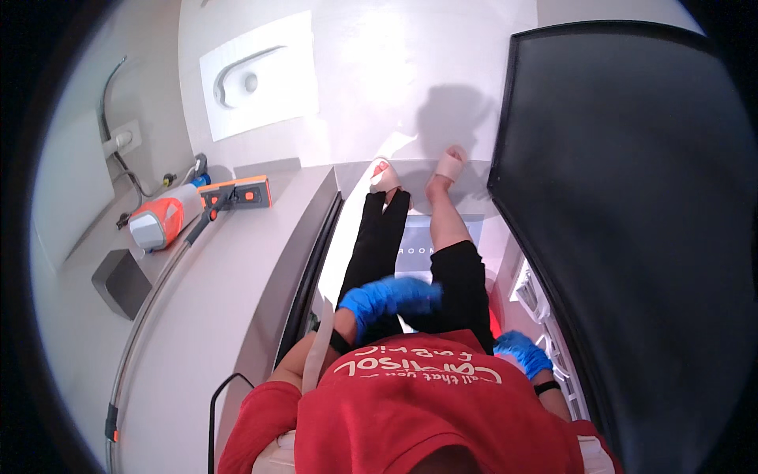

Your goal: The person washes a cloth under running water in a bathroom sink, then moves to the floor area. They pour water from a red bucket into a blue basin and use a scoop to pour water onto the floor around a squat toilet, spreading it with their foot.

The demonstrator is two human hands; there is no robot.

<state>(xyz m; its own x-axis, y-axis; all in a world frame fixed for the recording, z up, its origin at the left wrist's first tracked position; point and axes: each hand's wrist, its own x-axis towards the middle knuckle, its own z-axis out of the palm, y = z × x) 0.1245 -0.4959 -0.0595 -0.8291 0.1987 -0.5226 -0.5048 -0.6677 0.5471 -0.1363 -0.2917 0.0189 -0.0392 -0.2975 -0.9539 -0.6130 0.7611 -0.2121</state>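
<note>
My left hand (pixel 391 298), in a blue glove, is in front of my thighs, above the black trousers (pixel 459 284). Its fingers are blurred, so whether they grip anything is unclear. Low at my right hip is my right hand (pixel 524 354), also gloved in blue and partly hidden by the red shirt (pixel 414 409). Beside it, white items (pixel 533 299) hang along the inner side of a black door (pixel 616 178). A bit of something red (pixel 494 311) shows between that hand and my leg.
Ahead, a white squat toilet (pixel 254 83) is set in the floor. A flat mop (pixel 237 195) with a long pole lies on the left ledge (pixel 278 231), near an orange-and-white bottle (pixel 166 222) and a grey box (pixel 121 284). A grey mat (pixel 441 243) lies beneath my legs.
</note>
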